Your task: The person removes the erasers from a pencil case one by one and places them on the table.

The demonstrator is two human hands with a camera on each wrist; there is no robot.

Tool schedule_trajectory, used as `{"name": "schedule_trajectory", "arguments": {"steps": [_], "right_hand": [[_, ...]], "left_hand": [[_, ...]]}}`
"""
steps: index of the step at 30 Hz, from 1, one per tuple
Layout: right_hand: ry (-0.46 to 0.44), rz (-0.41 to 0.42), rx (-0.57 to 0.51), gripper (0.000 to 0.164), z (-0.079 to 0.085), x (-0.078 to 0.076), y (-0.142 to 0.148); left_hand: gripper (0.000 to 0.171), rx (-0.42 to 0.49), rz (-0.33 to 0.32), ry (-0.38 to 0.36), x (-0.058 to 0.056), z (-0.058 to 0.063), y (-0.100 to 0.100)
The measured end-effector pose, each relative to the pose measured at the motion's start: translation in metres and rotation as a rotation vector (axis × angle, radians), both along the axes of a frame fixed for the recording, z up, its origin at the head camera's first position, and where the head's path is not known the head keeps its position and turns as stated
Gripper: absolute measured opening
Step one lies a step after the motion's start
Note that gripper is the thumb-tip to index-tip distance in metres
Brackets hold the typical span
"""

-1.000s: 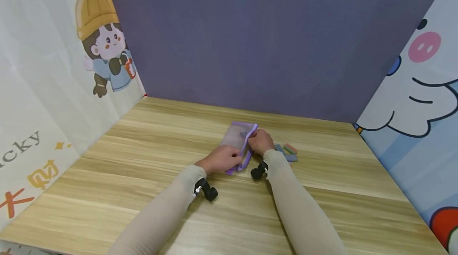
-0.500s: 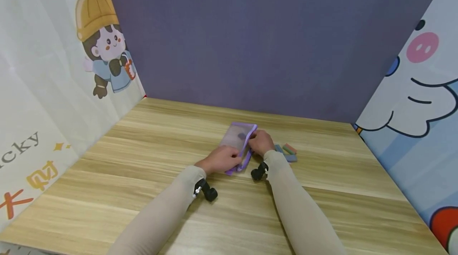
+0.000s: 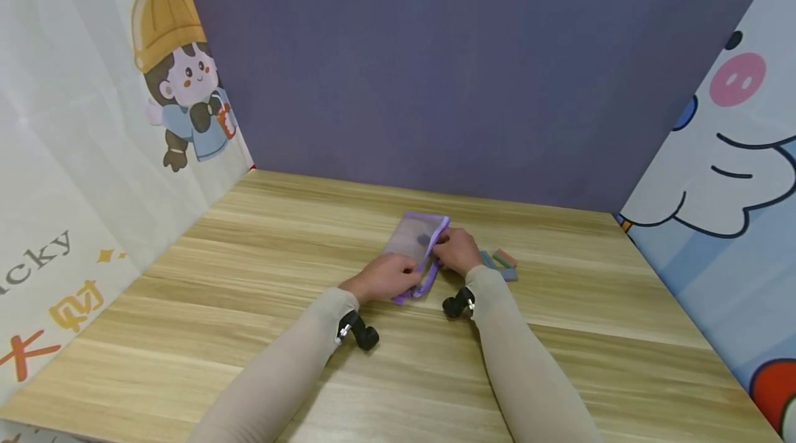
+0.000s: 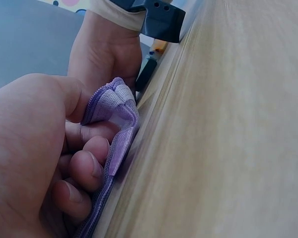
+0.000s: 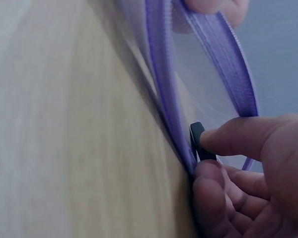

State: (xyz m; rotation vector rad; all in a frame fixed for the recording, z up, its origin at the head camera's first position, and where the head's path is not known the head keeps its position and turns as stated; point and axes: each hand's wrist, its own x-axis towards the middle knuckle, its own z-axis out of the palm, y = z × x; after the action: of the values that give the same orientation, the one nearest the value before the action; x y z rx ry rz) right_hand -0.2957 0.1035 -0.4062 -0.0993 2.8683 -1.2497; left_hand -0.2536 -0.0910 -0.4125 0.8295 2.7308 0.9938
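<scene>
A see-through zip pouch (image 3: 407, 239) with purple edging lies mid-table, its zipped mouth parted toward the right. My left hand (image 3: 387, 276) pinches the near end of the mouth; in the left wrist view its thumb and fingers hold the purple zipper edge (image 4: 123, 131). At the far part of the mouth is my right hand (image 3: 457, 249). Between its thumb and fingers, in the right wrist view, it pinches a small dark block (image 5: 202, 139) within the pouch's opening. Through the mesh a dark patch shows near those fingers; the head view does not make out what it is.
Just right of the right hand lie several small coloured blocks, among them a blue one (image 3: 508, 274) and a red-and-green pair (image 3: 506, 258). A dark upright panel (image 3: 423, 70) bounds the wooden table (image 3: 261, 256) at the back, with printed sheets at both sides.
My right wrist has shifted slightly to the right and toward me. The left hand stays on the pouch edge, and the pouch has hardly moved.
</scene>
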Motion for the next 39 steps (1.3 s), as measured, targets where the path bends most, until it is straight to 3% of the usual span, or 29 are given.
{"name": "schedule_trajectory", "arguments": {"steps": [24,39], "right_hand": [[-0.039,0.01,-0.051,0.021,0.004,0.008,0.007],[-0.055,0.006,-0.14,0.025,0.001,0.009,0.015]], "left_hand": [[0.032,-0.017,-0.004,0.028,0.001,0.001,0.0],[0.033,-0.01,-0.01,0.041,0.0,0.0,0.002]]}}
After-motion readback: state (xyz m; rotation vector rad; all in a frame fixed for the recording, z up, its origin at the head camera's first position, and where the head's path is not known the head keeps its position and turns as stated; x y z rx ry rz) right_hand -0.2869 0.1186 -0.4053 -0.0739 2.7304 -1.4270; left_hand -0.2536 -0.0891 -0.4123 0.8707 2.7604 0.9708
